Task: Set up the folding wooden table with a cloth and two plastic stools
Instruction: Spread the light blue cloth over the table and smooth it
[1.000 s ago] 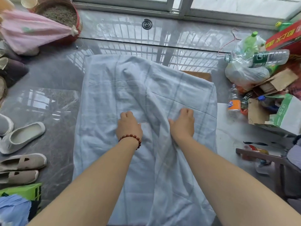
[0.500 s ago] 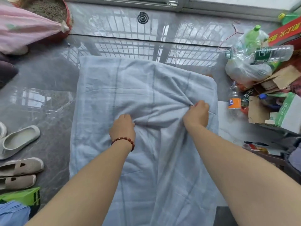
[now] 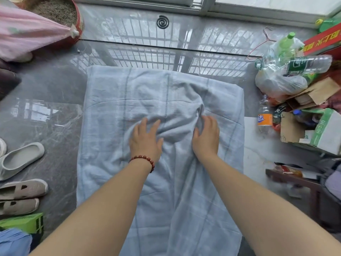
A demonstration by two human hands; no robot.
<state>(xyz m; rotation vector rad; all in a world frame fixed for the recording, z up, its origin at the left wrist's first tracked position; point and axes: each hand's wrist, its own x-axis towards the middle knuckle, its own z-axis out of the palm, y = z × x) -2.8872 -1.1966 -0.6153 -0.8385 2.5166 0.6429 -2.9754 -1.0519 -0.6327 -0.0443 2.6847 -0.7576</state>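
A pale blue cloth [image 3: 114, 100] with faint darker stripes lies draped over the folding table, which it hides completely. My left hand [image 3: 145, 140], with a red bead bracelet at the wrist, rests flat on the cloth's middle, fingers spread. My right hand [image 3: 206, 137] lies palm down beside it, fingers pressed against a bunched ridge of fabric. A fold of cloth rises between the two hands. No plastic stools are in view.
Shoes [image 3: 20, 159] line the floor at left, above a green box [image 3: 24, 221]. A pink bundle [image 3: 27, 34] and a red basin [image 3: 55, 8] sit far left. Bottles, bags and cartons [image 3: 295, 80] crowd the right; a dark wooden stool [image 3: 295, 180] stands near right.
My right hand let go of the pinched fold at the right and came back toward the centre. My left hand opened flat. The cloth shifted to cover the far right corner.
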